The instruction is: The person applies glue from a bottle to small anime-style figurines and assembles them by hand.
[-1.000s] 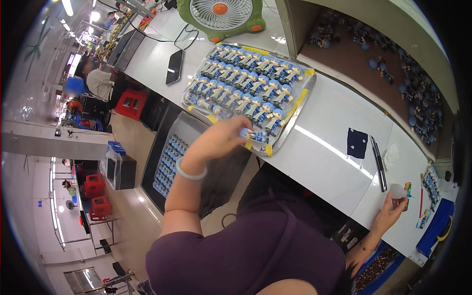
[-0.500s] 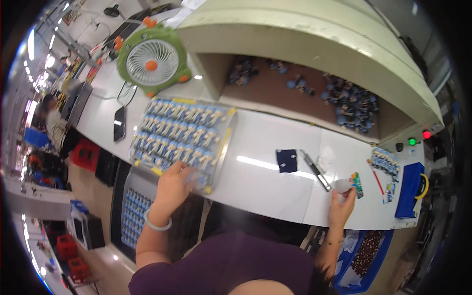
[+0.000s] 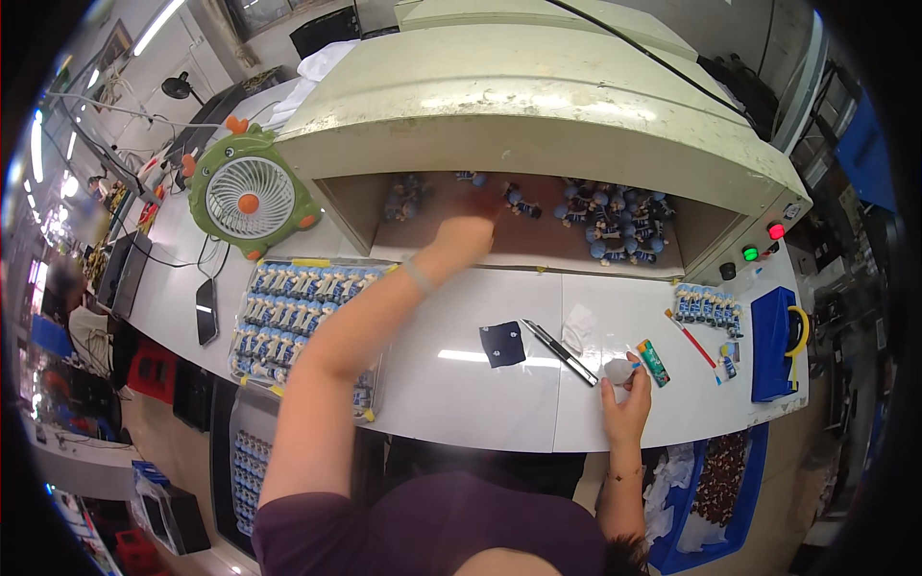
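Observation:
My left arm stretches forward across the table, and my left hand [image 3: 463, 242] is inside the mouth of the cream metal box [image 3: 538, 134]. Its fingers are blurred against the brown floor of the box, so their grip does not show. Small blue-capped figurines [image 3: 615, 223] lie in there, one single figurine [image 3: 521, 202] just right of the hand. My right hand [image 3: 626, 408], low over the table's right part, is closed on a small translucent whitish rounded piece [image 3: 618, 372]. A green tube-like packet [image 3: 653, 363] lies beside it.
Left stands a clear tray [image 3: 379, 389] of figurines in rows, near a green fan [image 3: 252, 197] and phone [image 3: 206, 312]. A dark cloth [image 3: 502, 345], pen-like tool [image 3: 562, 353], red stick [image 3: 693, 346], figurine group [image 3: 706, 309] and blue holder [image 3: 774, 346] lie right. A blue bin [image 3: 757, 490] sits below.
My left hand has left the tray of figurines and moved forward and right into the box. My right hand still holds the whitish piece. The view has shifted.

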Motion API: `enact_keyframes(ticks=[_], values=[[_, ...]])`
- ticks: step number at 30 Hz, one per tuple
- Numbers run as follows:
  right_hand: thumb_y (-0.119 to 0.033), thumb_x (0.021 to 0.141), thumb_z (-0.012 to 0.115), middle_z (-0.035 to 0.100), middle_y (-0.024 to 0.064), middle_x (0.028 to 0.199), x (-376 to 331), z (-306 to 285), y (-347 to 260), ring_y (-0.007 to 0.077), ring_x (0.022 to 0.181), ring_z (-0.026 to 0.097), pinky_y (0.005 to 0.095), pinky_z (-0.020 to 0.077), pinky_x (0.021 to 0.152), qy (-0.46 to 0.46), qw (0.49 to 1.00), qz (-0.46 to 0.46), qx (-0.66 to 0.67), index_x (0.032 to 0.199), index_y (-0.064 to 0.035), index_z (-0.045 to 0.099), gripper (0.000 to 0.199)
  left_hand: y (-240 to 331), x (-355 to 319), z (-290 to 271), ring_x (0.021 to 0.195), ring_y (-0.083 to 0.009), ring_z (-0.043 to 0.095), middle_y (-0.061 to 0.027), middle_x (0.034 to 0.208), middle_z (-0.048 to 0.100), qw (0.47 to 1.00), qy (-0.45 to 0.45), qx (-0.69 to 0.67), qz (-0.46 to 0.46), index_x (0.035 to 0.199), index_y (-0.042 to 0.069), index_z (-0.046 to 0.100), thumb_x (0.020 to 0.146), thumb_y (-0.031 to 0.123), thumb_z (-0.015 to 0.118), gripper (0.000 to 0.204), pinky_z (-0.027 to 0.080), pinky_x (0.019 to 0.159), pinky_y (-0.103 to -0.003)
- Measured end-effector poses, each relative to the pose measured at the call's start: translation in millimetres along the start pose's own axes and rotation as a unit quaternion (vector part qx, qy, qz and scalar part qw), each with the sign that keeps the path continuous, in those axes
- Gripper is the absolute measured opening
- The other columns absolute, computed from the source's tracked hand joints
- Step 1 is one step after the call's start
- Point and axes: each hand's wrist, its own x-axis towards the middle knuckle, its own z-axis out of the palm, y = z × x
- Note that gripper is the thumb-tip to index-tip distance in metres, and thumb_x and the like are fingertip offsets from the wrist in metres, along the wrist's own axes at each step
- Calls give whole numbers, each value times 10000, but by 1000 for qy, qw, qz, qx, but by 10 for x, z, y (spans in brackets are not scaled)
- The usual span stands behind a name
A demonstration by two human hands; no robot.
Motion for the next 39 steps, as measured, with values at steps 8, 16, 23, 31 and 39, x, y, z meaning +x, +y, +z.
enact_keyframes(ticks=[8,16,23,31,39], values=[[-62,685,631,519,144,971,-10,-8,73,244,866,521,312,424,753,1,1000,-2,-12,1127,-10,460,477,-416,553,705,990,-325,518,-160,1004,570,960,254,-117,-28,1109,93,500,724,37,565,394,428,830,-358],[-63,692,619,483,113,1171,-9,-16,83,200,981,476,283,384,776,-13,999,-4,39,1186,-22,423,533,-218,-619,-175,716,-82,497,-16,868,564,777,61,-622,-69,971,30,532,890,207,455,209,424,661,-207],[-92,706,539,449,146,1128,-231,-38,-66,239,1055,411,339,331,864,136,979,-113,102,1152,10,406,476,313,-1657,-323,652,-91,436,-45,880,539,680,-135,-719,-50,1008,12,513,890,330,441,347,375,581,-203],[-113,642,738,510,154,1007,-455,151,-941,252,891,520,304,445,743,-148,946,-206,204,987,-50,544,401,791,-2201,193,679,-108,444,-64,865,514,400,-167,-895,-105,984,21,465,882,370,434,365,385,617,-224],[-45,685,673,550,127,936,-425,116,-1003,230,832,538,288,440,735,-170,917,-107,344,924,11,570,266,817,-2348,280,763,-147,549,-138,953,547,410,-189,-891,-44,1049,34,403,890,261,460,283,452,700,-254]])
